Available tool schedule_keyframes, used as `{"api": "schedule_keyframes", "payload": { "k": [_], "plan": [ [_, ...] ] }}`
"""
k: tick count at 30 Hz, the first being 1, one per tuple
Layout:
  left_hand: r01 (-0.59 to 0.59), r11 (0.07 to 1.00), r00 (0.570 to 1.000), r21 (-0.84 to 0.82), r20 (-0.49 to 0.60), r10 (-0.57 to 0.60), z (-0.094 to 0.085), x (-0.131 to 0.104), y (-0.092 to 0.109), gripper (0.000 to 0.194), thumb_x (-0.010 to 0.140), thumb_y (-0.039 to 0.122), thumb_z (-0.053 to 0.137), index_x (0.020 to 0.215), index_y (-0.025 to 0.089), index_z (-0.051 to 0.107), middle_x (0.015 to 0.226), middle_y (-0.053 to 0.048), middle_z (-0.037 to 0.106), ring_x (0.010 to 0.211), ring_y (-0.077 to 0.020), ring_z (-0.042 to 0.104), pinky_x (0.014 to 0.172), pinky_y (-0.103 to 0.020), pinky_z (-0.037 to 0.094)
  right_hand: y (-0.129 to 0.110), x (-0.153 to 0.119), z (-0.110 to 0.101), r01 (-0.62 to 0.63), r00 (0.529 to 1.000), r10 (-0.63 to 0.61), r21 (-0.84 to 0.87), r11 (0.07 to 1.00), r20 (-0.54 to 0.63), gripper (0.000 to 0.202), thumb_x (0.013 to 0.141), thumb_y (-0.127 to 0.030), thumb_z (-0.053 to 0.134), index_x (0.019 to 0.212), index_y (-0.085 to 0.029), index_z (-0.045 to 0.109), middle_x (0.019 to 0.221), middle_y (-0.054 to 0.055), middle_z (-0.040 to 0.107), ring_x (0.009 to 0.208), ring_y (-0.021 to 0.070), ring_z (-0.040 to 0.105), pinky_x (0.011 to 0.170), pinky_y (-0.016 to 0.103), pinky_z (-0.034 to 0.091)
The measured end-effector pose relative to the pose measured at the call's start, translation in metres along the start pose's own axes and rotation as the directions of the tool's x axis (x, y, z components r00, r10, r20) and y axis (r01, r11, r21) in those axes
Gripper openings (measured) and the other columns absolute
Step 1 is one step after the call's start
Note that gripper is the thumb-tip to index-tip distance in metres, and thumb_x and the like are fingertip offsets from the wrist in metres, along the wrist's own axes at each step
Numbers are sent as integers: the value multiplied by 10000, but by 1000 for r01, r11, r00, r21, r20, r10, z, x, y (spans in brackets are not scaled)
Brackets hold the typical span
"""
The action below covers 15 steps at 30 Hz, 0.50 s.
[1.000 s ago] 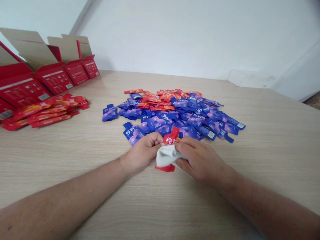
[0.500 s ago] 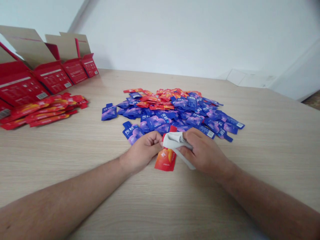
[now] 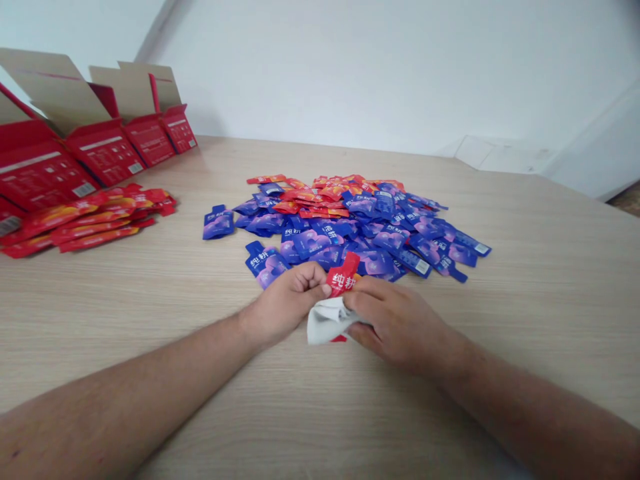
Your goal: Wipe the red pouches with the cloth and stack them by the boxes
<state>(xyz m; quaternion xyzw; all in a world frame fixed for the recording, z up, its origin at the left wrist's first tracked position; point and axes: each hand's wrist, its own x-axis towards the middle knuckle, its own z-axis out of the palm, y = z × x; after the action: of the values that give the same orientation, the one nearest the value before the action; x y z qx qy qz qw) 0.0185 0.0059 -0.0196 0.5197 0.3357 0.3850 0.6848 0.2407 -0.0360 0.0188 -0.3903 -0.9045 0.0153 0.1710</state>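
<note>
Pale wood tabletop (image 3: pixel 530 267), white wall behind. Mid-table, beyond the hands: a loose heap of blue pouches (image 3: pixel 317 243), with orange-red pouches (image 3: pixel 327 193) gathered over its rear. One stray blue pouch (image 3: pixel 219 224) lies apart at the heap's left; another blue pouch (image 3: pixel 265 264) sits just beyond the left hand, partly hidden by it.

Containers: a row of red boxes (image 3: pixel 107 153) at far left, lids raised, brown inner faces showing (contents cannot be seen from this angle). A low stack of red pouches (image 3: pixel 95 219) lies in front of them, outside.

Left hand (image 3: pixel 290 300): thumb and curled fingers pinch the edge of a red pouch (image 3: pixel 341 281), held near side of the heap, neck upward. Right hand (image 3: pixel 400 320): fingers closed on a folded white cloth (image 3: pixel 325 322), which covers most of that pouch's lower part.
</note>
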Motion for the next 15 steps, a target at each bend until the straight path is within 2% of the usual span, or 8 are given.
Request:
{"api": "schedule_keyframes", "payload": {
  "k": [4, 5, 10, 11, 15],
  "plan": [
    [16, 1000, 1000, 4, -8, -16, -1, 0, 0, 362, 795, 406, 838, 838, 176, 563, 678, 44, 564, 564, -74, 471, 535, -190, 340, 6, 1, -1, -191, 968, 187, -8, 982, -167, 112, 988, -294, 596, 1036, -194, 603, 1037, 93, 653, 974, 250, 637, 850, 380, 521],
    [17, 1000, 1000, 5, -12, -17, -1, 0, 0, 367, 790, 405, 842, 834, 177, 559, 675, 46, 560, 563, -74, 470, 533, -190, 336, 6, 1, -1, -207, 962, 203, -2, 978, -184, 108, 988, -295, 594, 1020, -192, 598, 1028, 94, 647, 969, 251, 636, 845, 381, 519],
    [-9, 999, 1000, 32, 0, 9, -1, 1, 0, 363, 801, 428, 832, 835, 169, 579, 710, 27, 598, 589, -80, 497, 556, -196, 371, 3, 0, 1, -47, 999, 47, 7, 999, -16, 112, 978, -299, 620, 1051, -215, 609, 1069, 78, 669, 977, 247, 645, 838, 373, 521],
    [-8, 999, 1000, 31, 4, 8, -1, 1, 0, 362, 803, 426, 830, 836, 170, 577, 706, 28, 597, 583, -79, 493, 551, -195, 364, 4, 0, 1, -54, 998, 54, 3, 999, -26, 113, 979, -299, 619, 1054, -214, 609, 1071, 80, 671, 983, 249, 644, 842, 374, 520],
    [15, 1000, 1000, 10, -8, -15, -1, 1, -1, 362, 792, 400, 839, 836, 176, 558, 675, 45, 572, 551, -67, 452, 529, -185, 316, 8, 1, 0, -191, 961, 188, 8, 982, -201, 113, 989, -298, 598, 1024, -191, 595, 1028, 96, 653, 970, 257, 634, 843, 383, 512]
  ]
}}
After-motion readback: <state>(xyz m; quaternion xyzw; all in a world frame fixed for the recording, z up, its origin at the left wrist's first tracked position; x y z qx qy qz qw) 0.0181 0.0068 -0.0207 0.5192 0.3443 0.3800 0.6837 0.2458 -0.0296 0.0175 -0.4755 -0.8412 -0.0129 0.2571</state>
